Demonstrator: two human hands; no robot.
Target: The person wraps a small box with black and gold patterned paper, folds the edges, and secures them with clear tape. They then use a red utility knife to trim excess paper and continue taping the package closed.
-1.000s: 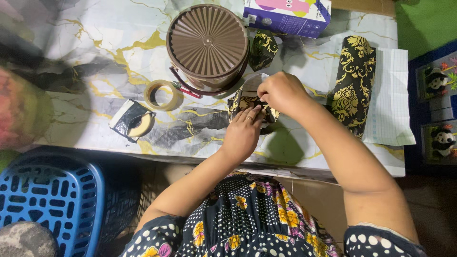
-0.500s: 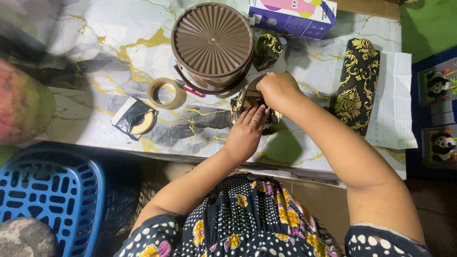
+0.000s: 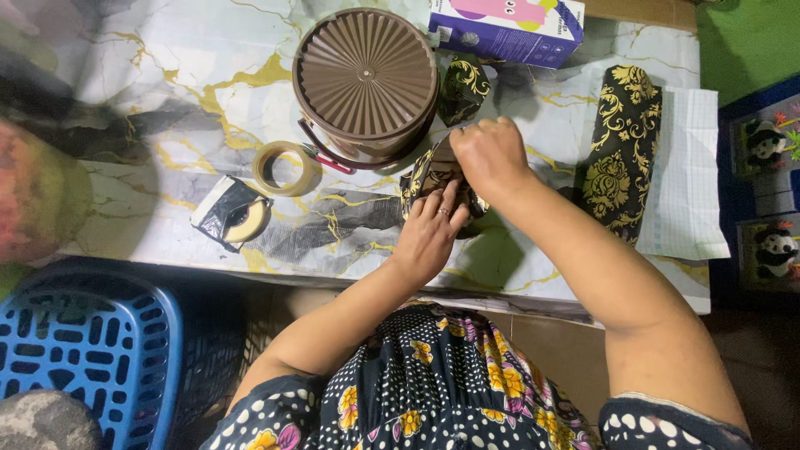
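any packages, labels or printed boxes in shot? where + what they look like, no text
Cardboard box: far edge of the marble-pattern table, right of the brown ribbed container; flat rectangular, purple and white with a pink graphic.
Wrapped item: table centre, under left hand and right hand; black paper, gold pattern.

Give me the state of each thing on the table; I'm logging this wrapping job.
Small parcel: partly wrapped, pressed by both hands.
Left hand: flat on the parcel.
Right hand: closed over the parcel's top.
Brown tub: lid on.
Paper roll: rolled up, lying flat.
Tape ring: lying flat, untouched.
Purple box: closed.
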